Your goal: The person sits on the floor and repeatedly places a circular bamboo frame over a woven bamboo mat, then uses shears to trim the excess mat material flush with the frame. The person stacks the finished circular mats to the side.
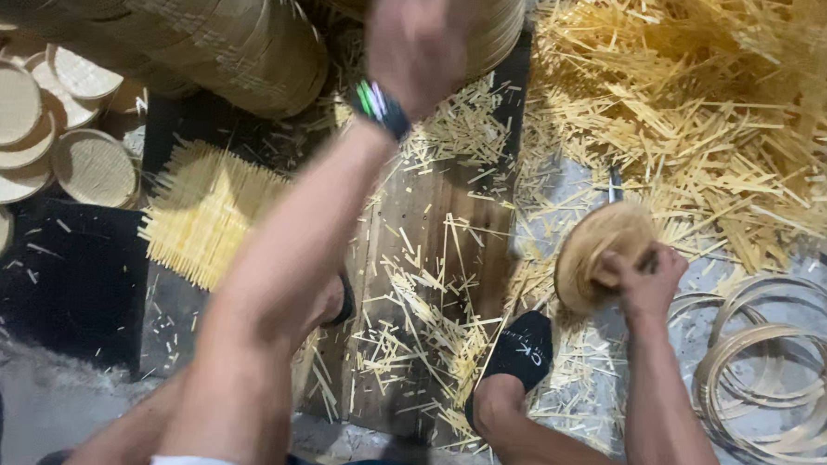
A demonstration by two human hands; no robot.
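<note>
My left hand is raised near the top of the view, blurred, with a dark wristband with green stripes on the wrist. It is close to the stacked bamboo cylinders, and I cannot make out whether it holds anything. My right hand is low on the right, closed on the rim of a round woven bamboo disc that stands tilted on edge. A dark tool tip shows between the fingers. My foot in a black sock rests just left of that disc.
A wooden board strewn with bamboo splinters lies in the middle. A square woven bamboo mat lies to its left. Round woven discs pile at far left. A heap of bamboo strips fills the upper right, with bamboo hoops below.
</note>
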